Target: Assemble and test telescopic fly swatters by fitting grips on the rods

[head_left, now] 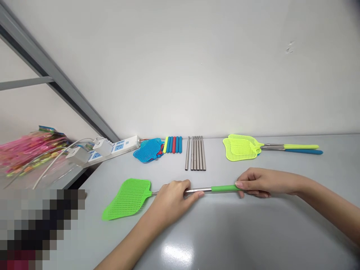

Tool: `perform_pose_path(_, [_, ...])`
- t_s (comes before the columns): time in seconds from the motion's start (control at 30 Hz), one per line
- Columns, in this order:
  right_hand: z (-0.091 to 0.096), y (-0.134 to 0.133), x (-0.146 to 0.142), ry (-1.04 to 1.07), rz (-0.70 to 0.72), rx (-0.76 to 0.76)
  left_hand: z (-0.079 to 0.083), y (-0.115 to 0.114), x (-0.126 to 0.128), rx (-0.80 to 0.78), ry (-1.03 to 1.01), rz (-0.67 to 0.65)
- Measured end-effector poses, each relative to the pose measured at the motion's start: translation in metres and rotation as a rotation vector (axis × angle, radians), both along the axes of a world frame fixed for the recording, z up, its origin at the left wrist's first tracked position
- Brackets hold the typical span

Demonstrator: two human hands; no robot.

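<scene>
A green fly swatter [129, 198] lies crosswise over the front of the table, its perforated head at the left. My left hand [174, 197] is closed around its metal rod, hiding part of the shaft. At the other end, my right hand [257, 182] pinches the green handle sleeve [225, 188] between thumb and fingers. Bare metal shows between the left thumb and the sleeve. Behind my hands, several metal rods [198, 153] lie side by side, next to a row of coloured handle sleeves [173, 144] and a pile of blue and red swatter heads [149, 150].
Fly swatters with yellow heads [240, 148] and yellow and blue handles lie at the back right, near the wall [197, 67]. A white power strip [120, 146] with plugs and cables stands at the back left. Beyond it are pink items in plastic bags [30, 150].
</scene>
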State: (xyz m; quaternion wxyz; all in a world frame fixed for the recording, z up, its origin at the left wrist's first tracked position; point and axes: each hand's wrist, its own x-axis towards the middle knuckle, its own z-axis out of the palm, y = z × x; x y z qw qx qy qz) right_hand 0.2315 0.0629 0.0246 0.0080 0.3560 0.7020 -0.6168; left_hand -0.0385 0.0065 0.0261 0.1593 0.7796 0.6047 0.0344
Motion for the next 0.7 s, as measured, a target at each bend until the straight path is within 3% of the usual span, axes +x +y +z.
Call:
perform_pose_path(0.3, [-0.003,0.0,-0.002,-0.024,-0.024,-0.005,0.0,0.001,-0.002,0.021,0.039,-0.002])
perform_pose_path(0.5, [-0.005,-0.001,-0.007,-0.086,-0.054,0.085,-0.001,0.002,0.0,0.006,0.105,-0.019])
perform_pose_path(0.7, [-0.007,-0.001,-0.009,0.0,-0.029,0.13,-0.004,0.003,-0.002,0.008,0.132,-0.028])
